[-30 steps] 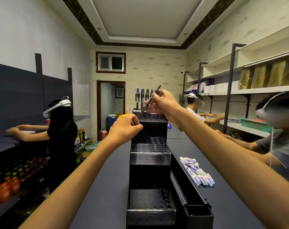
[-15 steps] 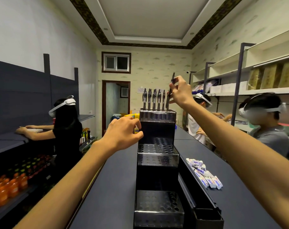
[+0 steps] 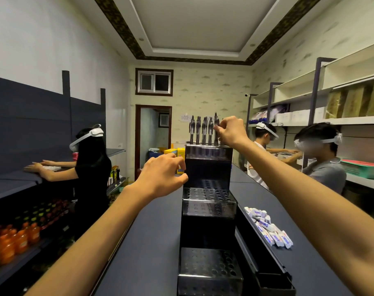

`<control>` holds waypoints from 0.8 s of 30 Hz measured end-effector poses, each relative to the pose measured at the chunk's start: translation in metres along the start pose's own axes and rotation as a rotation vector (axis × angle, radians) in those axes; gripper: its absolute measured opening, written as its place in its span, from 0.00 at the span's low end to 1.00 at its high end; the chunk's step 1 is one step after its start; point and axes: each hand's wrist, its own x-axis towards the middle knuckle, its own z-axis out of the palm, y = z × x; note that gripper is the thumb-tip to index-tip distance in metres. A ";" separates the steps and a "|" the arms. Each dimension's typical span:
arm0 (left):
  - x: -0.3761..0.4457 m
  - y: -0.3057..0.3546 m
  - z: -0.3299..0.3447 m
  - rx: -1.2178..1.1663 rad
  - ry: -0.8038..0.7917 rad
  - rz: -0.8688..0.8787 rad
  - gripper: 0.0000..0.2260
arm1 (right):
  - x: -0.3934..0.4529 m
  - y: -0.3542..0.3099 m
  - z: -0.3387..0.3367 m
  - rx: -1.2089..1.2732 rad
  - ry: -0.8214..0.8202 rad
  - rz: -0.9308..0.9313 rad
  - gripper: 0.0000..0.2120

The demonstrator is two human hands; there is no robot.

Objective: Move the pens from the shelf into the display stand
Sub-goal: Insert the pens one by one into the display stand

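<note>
The display stand [image 3: 208, 212] is a black, three-tiered rack with perforated metal trays (rows of round holes in each), standing on the dark grey surface [image 3: 152, 242]. Its top tier carries a row of pens [image 3: 201, 129], dark-bodied with silvery clips and clear lower barrels, all upright in the back holes; the middle and lowest tiers show only open holes. At the right end of that row, the right hand [image 3: 230, 131] pinches one more pen [image 3: 216, 127] between thumb and fingers [image 3: 220, 133], holding it upright with its tip at the top tier. The left hand [image 3: 162, 175] hovers just left of the stand's upper block, fingers loosely curled and holding nothing. Right of the stand, small white erasers [image 3: 269, 228] lie heaped on the surface.
</note>
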 end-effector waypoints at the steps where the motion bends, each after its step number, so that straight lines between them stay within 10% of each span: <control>1: -0.001 0.000 0.000 -0.002 -0.004 0.001 0.11 | 0.000 0.002 0.002 -0.032 0.008 0.006 0.15; 24: -0.005 0.019 -0.001 -0.128 -0.037 -0.007 0.10 | -0.061 0.002 -0.024 -0.263 -0.029 -0.115 0.09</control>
